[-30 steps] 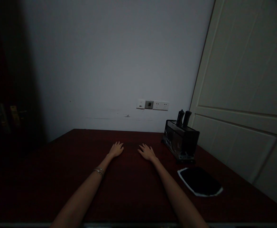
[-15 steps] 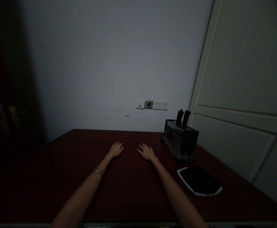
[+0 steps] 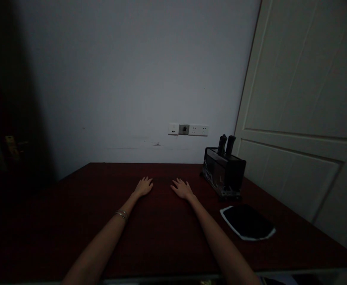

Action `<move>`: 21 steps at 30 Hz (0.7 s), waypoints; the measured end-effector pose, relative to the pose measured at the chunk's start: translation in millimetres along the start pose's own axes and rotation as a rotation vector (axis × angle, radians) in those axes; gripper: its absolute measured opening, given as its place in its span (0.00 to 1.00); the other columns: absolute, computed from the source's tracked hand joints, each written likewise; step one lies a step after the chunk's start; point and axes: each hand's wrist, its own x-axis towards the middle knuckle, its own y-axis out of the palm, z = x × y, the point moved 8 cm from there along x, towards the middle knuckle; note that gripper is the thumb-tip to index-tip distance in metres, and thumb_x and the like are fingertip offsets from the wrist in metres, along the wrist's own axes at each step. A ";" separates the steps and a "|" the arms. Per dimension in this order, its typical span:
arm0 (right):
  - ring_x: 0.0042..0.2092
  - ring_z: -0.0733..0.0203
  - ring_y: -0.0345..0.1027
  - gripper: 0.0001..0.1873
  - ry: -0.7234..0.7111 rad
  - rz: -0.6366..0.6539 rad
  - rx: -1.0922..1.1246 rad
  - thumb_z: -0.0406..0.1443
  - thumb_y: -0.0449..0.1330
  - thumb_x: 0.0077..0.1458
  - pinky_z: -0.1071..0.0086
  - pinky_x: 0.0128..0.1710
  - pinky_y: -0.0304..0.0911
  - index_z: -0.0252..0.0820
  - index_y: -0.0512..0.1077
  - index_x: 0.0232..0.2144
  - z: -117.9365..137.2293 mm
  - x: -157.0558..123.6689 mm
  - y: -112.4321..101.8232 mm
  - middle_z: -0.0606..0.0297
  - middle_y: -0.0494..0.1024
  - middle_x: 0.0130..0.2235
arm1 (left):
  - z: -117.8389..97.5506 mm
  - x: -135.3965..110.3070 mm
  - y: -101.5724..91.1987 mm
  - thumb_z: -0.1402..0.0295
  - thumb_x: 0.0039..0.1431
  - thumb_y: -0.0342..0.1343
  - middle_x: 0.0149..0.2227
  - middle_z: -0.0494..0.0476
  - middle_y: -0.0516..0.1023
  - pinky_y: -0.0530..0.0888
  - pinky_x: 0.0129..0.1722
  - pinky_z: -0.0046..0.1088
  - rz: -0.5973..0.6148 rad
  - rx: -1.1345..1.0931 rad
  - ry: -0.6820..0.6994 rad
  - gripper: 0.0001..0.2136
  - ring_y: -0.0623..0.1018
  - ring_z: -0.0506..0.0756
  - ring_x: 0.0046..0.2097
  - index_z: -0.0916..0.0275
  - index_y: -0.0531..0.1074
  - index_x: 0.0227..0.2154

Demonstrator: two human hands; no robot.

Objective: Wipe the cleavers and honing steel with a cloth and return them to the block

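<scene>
My left hand (image 3: 144, 187) lies palm down on the dark red table (image 3: 161, 229), fingers apart, holding nothing. A bracelet (image 3: 121, 214) circles that wrist. Across a short gap, my right hand (image 3: 182, 189) also rests flat on the tabletop with its fingers spread. To the right of it stands a dark, boxy holder (image 3: 224, 172) with a glossy side, and two black handles (image 3: 226, 145) stick up from its top. Nearer to me, beside my right forearm, a flat black piece with a pale edge (image 3: 247, 222) lies on the table.
Behind the table is a pale wall (image 3: 126, 79) with a row of switches and sockets (image 3: 188, 129). A white panelled door (image 3: 292, 118) rises along the right side. At the far left, a dark area shows a metal door handle (image 3: 12, 147). The light is dim.
The view has turned slightly, so the scene sits a little further left. Both hands keep the same flat pose on the table.
</scene>
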 end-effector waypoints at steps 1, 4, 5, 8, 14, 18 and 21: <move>0.64 0.56 0.36 0.32 0.001 0.000 0.001 0.52 0.35 0.58 0.54 0.59 0.31 0.45 0.50 0.60 0.0 0.0 -0.3 0.60 0.46 0.64 | -0.3 -0.2 -0.7 0.61 0.61 0.36 0.60 0.67 0.55 0.54 0.56 0.40 -0.001 0.001 0.001 0.24 0.54 0.63 0.61 0.65 0.58 0.57; 0.64 0.56 0.36 0.31 0.006 0.000 0.002 0.50 0.32 0.59 0.53 0.59 0.31 0.46 0.51 0.60 -0.3 0.4 -0.9 0.61 0.47 0.64 | -1.5 -0.4 -2.8 0.61 0.61 0.37 0.60 0.67 0.56 0.54 0.56 0.40 -0.005 0.004 0.004 0.24 0.55 0.63 0.61 0.65 0.58 0.57; 0.64 0.56 0.36 0.31 0.008 0.000 0.001 0.50 0.32 0.59 0.53 0.59 0.32 0.47 0.51 0.60 -0.4 0.3 -1.0 0.61 0.47 0.64 | -1.8 -0.4 -3.3 0.61 0.61 0.37 0.60 0.67 0.56 0.54 0.56 0.39 -0.006 0.005 0.006 0.24 0.55 0.63 0.61 0.66 0.58 0.57; 0.64 0.56 0.36 0.30 0.007 0.000 0.000 0.49 0.33 0.59 0.54 0.59 0.32 0.46 0.51 0.60 -0.1 -0.8 -1.8 0.61 0.46 0.64 | -2.4 -0.1 -3.4 0.62 0.61 0.37 0.60 0.68 0.56 0.54 0.56 0.40 -0.008 0.009 0.009 0.23 0.55 0.63 0.61 0.66 0.59 0.56; 0.64 0.57 0.37 0.29 0.008 0.004 0.006 0.48 0.36 0.59 0.55 0.59 0.32 0.45 0.51 0.60 1.8 -5.3 -5.1 0.60 0.46 0.64 | -2.2 -0.2 -2.6 0.62 0.61 0.37 0.60 0.67 0.56 0.54 0.56 0.40 0.004 0.022 0.010 0.24 0.55 0.63 0.61 0.66 0.58 0.57; 0.64 0.57 0.36 0.29 0.018 0.001 0.031 0.47 0.37 0.59 0.55 0.59 0.32 0.46 0.52 0.59 1.7 -6.1 -5.7 0.61 0.46 0.64 | -2.3 -0.7 -4.1 0.61 0.61 0.37 0.60 0.66 0.56 0.54 0.56 0.39 0.000 0.025 0.002 0.24 0.55 0.62 0.61 0.65 0.59 0.57; 0.64 0.56 0.36 0.28 0.028 -0.008 0.071 0.46 0.38 0.59 0.54 0.59 0.31 0.45 0.52 0.59 2.2 -6.5 -6.0 0.60 0.47 0.64 | -3.1 -1.0 -5.1 0.62 0.61 0.37 0.60 0.65 0.56 0.54 0.56 0.38 -0.004 0.028 0.002 0.23 0.55 0.61 0.61 0.65 0.59 0.56</move>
